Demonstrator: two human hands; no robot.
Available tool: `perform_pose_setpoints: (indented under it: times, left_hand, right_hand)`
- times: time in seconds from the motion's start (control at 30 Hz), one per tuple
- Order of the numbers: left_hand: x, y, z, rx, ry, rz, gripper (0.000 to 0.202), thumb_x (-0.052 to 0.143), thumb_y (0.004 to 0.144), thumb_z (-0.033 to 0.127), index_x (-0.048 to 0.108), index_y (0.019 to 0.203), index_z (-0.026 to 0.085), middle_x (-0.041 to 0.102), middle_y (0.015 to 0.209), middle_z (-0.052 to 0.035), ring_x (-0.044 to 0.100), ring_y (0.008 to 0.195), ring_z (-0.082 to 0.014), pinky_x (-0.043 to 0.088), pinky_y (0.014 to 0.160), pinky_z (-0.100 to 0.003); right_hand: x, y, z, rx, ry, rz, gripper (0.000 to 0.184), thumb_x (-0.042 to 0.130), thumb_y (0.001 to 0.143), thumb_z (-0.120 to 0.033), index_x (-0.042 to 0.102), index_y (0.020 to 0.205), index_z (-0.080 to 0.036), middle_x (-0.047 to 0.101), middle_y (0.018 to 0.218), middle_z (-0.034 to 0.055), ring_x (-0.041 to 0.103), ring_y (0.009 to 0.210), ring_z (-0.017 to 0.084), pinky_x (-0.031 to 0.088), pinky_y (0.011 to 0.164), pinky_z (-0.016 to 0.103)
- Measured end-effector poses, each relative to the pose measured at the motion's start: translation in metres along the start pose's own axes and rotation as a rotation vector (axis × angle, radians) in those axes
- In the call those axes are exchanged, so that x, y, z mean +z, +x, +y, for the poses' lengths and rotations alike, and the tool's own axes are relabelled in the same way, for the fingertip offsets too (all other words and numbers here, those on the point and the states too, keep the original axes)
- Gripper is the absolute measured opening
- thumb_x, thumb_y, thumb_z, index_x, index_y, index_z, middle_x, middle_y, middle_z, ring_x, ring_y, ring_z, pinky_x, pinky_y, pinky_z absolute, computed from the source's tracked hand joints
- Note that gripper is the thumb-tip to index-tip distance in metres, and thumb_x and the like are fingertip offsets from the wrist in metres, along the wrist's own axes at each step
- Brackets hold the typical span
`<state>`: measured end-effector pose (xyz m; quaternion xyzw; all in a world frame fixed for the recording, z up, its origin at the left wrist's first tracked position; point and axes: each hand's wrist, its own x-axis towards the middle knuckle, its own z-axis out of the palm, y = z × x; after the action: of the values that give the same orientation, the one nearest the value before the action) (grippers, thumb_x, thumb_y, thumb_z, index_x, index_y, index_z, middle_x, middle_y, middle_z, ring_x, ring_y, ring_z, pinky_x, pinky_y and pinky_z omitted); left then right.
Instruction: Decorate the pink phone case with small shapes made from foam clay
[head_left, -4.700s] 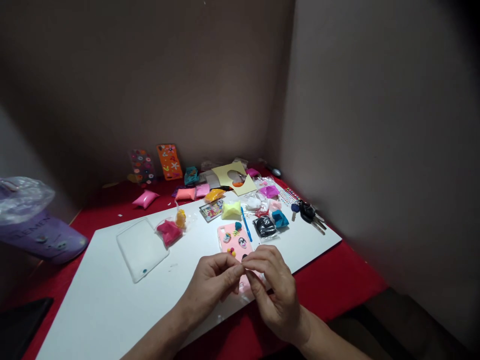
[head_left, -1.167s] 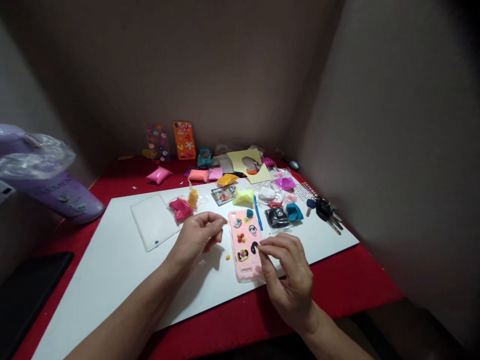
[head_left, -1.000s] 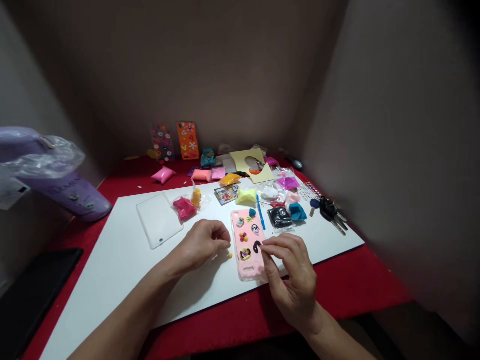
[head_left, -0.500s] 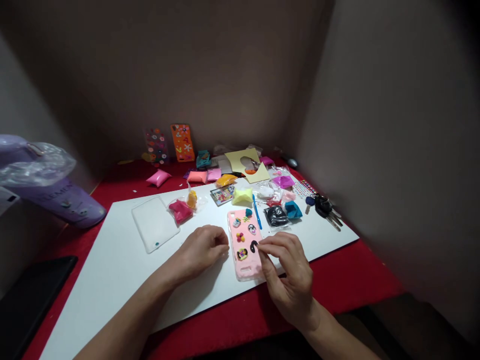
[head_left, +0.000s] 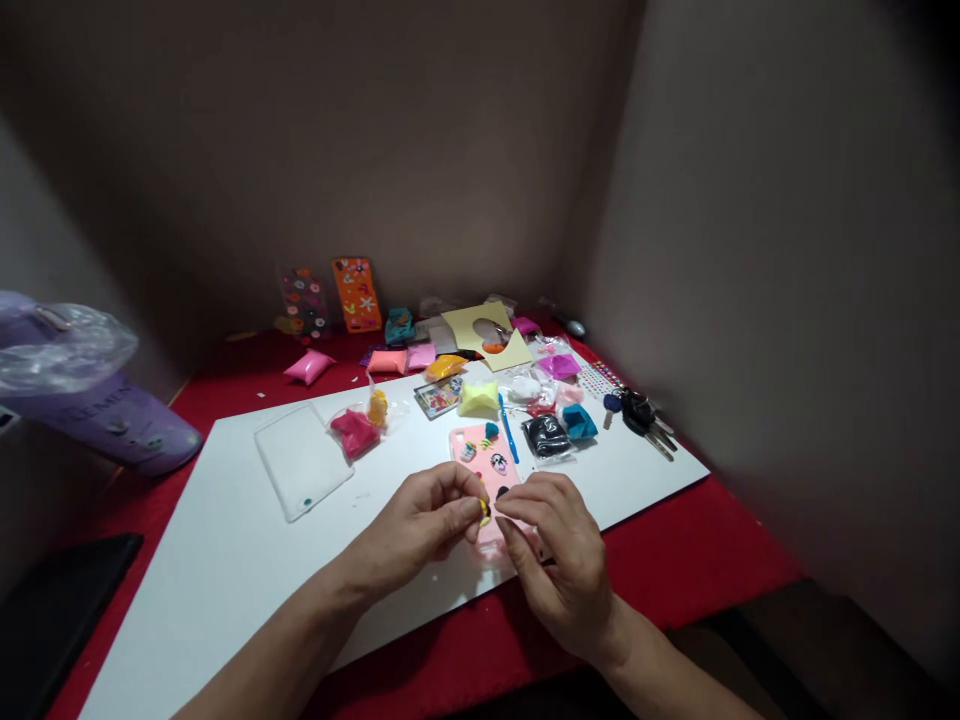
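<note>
A pink phone case (head_left: 504,530) decorated with small ornaments lies on the white board, partly covered by my hands. My left hand (head_left: 427,515) is over its lower left part, with thumb and index finger pinched at a yellow-and-black ornament (head_left: 485,513). Whether that pinch grips the ornament or something smaller does not show. Just to the right, my right hand (head_left: 562,560) hovers with thumb and index fingertips close together; anything between them is too small to name. Next to these fingertips a black piece (head_left: 502,493) shows on the case.
Beyond the case lie a blue tool (head_left: 508,430), a black clay packet (head_left: 547,437) and several coloured packets. Keys (head_left: 649,420) rest at right. A clear case (head_left: 304,460) lies at left, near a purple tumbler (head_left: 124,420). An orange case (head_left: 357,295) leans behind.
My left hand has moved right, onto the ornament at the case's lower left. My right hand has shifted slightly left and down, away from the black piece. The view has shifted a little.
</note>
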<state>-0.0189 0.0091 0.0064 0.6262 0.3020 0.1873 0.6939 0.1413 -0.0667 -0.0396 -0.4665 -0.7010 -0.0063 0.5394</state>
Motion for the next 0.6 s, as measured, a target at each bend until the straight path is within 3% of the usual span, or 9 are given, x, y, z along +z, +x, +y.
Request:
perform_pose_setpoints:
  times: [0.6]
  left_hand:
    - [0.0032, -0.0004, -0.0025, -0.05, -0.033, -0.048, 0.03, 0.056, 0.084, 0.043, 0.051, 0.079, 0.014, 0.051, 0.059, 0.0035, 0.03, 0.041, -0.0022, 0.019, 0.038, -0.016]
  right_hand:
    - [-0.0009, 0.0015, -0.0018, -0.033, 0.032, -0.003, 0.031, 0.056, 0.078, 0.001, 0.059, 0.101, -0.02, 0.064, 0.086, 0.0056, 0.055, 0.085, 0.02, 0.048, 0.075, 0.039]
